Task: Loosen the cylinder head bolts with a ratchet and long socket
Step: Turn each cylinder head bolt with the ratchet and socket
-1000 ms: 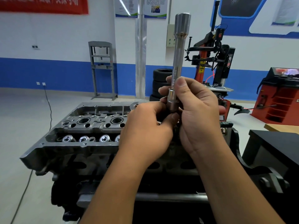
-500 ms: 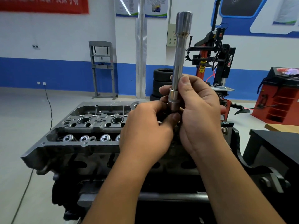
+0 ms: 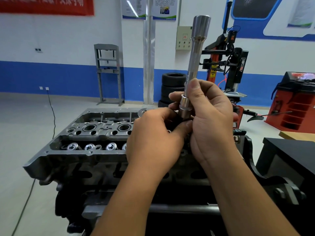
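A long chrome socket [image 3: 194, 65] stands upright in front of me, its wide end on top. My right hand [image 3: 211, 120] grips its lower collar with thumb and fingers. My left hand [image 3: 155, 135] curls round a dark part just below the collar, most likely the ratchet head, which is almost wholly hidden by my fingers. Below both hands lies the grey cylinder head [image 3: 88, 133] on its engine stand, with valve springs and round bores showing on the left. No head bolts can be made out.
A black bench [image 3: 289, 154] stands at the right. Behind are a tyre changer [image 3: 230, 65], stacked tyres [image 3: 172, 86], a red cabinet [image 3: 296, 103], a grey press frame [image 3: 107, 72] and a cable [image 3: 51, 109] on the floor at the left.
Both hands have stayed together round the socket's base. The socket's top has tilted slightly to the right and risen a little.
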The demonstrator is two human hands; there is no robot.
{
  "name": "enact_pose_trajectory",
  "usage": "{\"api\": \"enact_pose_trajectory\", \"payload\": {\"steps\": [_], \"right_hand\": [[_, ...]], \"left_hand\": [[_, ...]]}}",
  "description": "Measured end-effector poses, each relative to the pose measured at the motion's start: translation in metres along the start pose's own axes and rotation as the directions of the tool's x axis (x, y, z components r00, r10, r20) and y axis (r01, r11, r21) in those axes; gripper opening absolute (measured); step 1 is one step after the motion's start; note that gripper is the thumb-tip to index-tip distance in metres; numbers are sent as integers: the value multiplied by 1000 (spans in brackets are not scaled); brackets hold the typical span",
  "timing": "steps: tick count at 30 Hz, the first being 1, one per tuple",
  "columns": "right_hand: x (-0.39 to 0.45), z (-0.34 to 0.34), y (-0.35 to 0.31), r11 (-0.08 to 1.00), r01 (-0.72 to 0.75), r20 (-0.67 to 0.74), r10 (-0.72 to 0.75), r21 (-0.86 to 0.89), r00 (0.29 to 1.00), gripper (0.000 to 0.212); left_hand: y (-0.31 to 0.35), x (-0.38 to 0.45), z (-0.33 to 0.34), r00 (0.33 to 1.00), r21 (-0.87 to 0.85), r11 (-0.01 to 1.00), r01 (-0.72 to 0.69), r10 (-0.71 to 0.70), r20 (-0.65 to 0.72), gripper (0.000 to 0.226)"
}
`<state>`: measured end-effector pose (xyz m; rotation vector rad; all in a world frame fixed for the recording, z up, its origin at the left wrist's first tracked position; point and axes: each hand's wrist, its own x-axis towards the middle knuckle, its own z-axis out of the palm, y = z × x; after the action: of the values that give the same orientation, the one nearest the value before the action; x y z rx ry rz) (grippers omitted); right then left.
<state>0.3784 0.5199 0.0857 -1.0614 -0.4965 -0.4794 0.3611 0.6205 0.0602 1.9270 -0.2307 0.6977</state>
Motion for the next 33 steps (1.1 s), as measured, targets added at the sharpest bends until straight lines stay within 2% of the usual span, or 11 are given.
{"api": "enact_pose_trajectory", "payload": {"steps": [3, 6, 8, 12, 14, 19, 21, 25, 30, 33], "right_hand": [[0, 0, 0, 998, 44, -43, -46, -53, 998, 29], [1, -2, 1, 998, 37, -22, -39, -53, 999, 15], [1, -2, 1, 999, -5, 7, 5, -46, 1000, 17], [-1, 0, -1, 1000, 9, -7, -9, -28, 1000, 30], [0, 0, -1, 998, 40, -28, -42, -39, 999, 34], [1, -2, 2, 999, 4, -4, -4, -41, 1000, 22], [1, -2, 2, 999, -18, -4, 18, -36, 1000, 23], [1, 0, 1, 996, 16, -25, -19, -87, 1000, 28], [1, -1, 1, 996, -31, 7, 31, -79, 999, 27], [2, -1, 0, 996, -76, 27, 77, -45, 997, 28]], "left_hand": [[0, 0, 1, 1000, 25, 1000, -4, 4, -8, 20], [3, 2, -2, 997, -12, 1000, -6, 7, 81, 35], [4, 3, -4, 993, -23, 1000, 18, -15, 119, 36], [0, 1, -1, 1000, 7, 1000, 18, -18, 22, 22], [1, -1, 0, 1000, 26, 1000, 10, -10, -17, 26], [6, 3, -5, 992, -46, 999, 19, -13, 122, 36], [4, 3, -5, 994, -36, 999, 21, -17, 111, 35], [1, 2, -2, 1000, 1, 1000, 2, -2, -1, 24], [5, 3, -5, 992, -32, 999, -7, 11, 129, 31], [2, 3, -5, 995, -47, 999, 18, -14, 95, 25]]}}
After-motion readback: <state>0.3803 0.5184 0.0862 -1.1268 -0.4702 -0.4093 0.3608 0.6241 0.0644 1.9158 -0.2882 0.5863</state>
